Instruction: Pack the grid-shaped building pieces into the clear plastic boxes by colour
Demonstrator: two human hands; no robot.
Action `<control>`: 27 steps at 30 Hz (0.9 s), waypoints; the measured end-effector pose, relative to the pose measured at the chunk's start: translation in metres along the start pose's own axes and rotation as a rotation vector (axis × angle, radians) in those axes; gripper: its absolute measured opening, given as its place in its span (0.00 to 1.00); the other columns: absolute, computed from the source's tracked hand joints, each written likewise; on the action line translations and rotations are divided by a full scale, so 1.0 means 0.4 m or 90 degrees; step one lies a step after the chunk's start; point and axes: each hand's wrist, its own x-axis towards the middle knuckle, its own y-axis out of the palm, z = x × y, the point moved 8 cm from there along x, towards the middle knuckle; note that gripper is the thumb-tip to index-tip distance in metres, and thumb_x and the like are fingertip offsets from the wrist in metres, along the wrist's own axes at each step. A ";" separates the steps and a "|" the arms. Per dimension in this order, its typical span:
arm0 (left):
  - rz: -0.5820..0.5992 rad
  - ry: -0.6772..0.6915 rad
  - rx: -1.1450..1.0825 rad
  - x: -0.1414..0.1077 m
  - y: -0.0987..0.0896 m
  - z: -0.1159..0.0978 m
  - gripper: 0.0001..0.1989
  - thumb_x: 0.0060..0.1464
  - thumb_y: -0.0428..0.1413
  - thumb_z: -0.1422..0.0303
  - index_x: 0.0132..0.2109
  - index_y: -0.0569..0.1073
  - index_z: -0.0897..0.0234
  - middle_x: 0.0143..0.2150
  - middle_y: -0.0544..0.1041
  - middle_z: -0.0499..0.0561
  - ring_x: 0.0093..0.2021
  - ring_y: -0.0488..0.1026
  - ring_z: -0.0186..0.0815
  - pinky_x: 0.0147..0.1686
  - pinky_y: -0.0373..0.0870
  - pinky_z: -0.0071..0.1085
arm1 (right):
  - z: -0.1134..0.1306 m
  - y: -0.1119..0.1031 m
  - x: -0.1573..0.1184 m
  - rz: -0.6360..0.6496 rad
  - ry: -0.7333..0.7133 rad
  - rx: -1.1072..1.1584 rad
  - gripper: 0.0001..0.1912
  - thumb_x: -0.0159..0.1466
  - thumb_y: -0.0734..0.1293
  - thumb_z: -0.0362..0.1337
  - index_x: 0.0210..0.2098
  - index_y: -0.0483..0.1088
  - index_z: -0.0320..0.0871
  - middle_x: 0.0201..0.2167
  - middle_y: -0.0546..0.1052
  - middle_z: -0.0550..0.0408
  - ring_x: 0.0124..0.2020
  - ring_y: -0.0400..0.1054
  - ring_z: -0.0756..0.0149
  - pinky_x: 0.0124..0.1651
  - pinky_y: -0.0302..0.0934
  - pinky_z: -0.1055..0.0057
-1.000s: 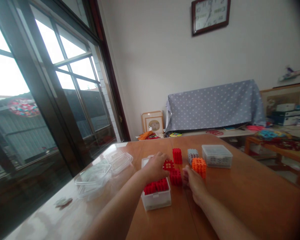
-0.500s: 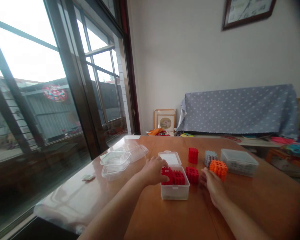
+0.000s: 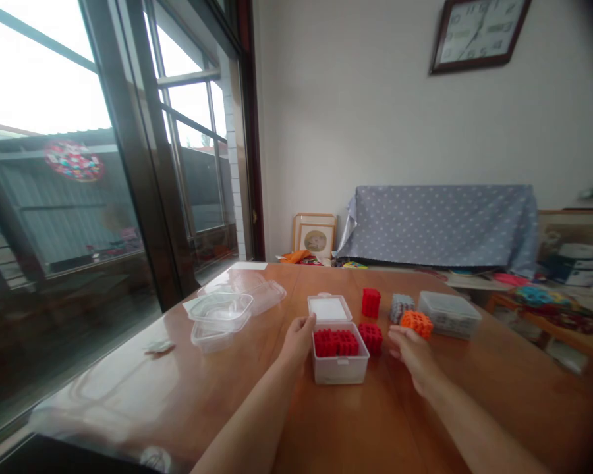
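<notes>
Hands [image 3: 297, 342] numbering 2, 1 open-lidded box [image 3: 340, 373], 2 red blocks [image 3: 371, 339] outside

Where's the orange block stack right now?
In the head view, the orange block stack is right of centre on the table, just beyond the right hand, in front of the grey stack.

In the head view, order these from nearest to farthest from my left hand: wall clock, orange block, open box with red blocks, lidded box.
1. Open box, immediately right of the left hand.
2. Orange block, farther right.
3. Lidded box, beyond the orange block.
4. Wall clock, high in the background.
</notes>
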 end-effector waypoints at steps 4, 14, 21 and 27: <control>0.052 -0.009 -0.098 -0.003 0.017 0.038 0.29 0.51 0.60 0.45 0.43 0.76 0.69 0.40 0.81 0.57 0.43 0.77 0.44 0.46 0.70 0.38 | 0.025 0.021 -0.005 0.058 -0.029 -0.050 0.33 0.50 0.75 0.40 0.56 0.70 0.44 0.55 0.75 0.44 0.57 0.69 0.52 0.58 0.63 0.57; 0.059 0.004 -0.042 -0.004 0.025 0.029 0.27 0.52 0.58 0.45 0.43 0.77 0.66 0.42 0.80 0.56 0.46 0.75 0.45 0.48 0.68 0.38 | 0.090 0.115 -0.015 0.232 -0.189 -0.232 0.59 0.40 0.79 0.35 0.69 0.56 0.44 0.62 0.70 0.42 0.63 0.62 0.44 0.64 0.54 0.51; 0.077 0.009 -0.024 -0.003 0.036 0.019 0.25 0.54 0.57 0.45 0.40 0.76 0.65 0.41 0.80 0.53 0.45 0.75 0.46 0.50 0.67 0.39 | 0.098 0.120 -0.005 0.210 -0.216 -0.289 0.55 0.41 0.79 0.36 0.67 0.60 0.44 0.57 0.74 0.42 0.59 0.66 0.43 0.61 0.56 0.51; 0.084 -0.015 -0.040 0.004 0.044 0.025 0.24 0.54 0.58 0.47 0.43 0.77 0.65 0.47 0.80 0.56 0.51 0.74 0.47 0.53 0.67 0.39 | 0.081 0.123 0.009 0.213 -0.212 -0.361 0.51 0.43 0.78 0.36 0.65 0.63 0.45 0.54 0.76 0.45 0.55 0.68 0.48 0.59 0.58 0.55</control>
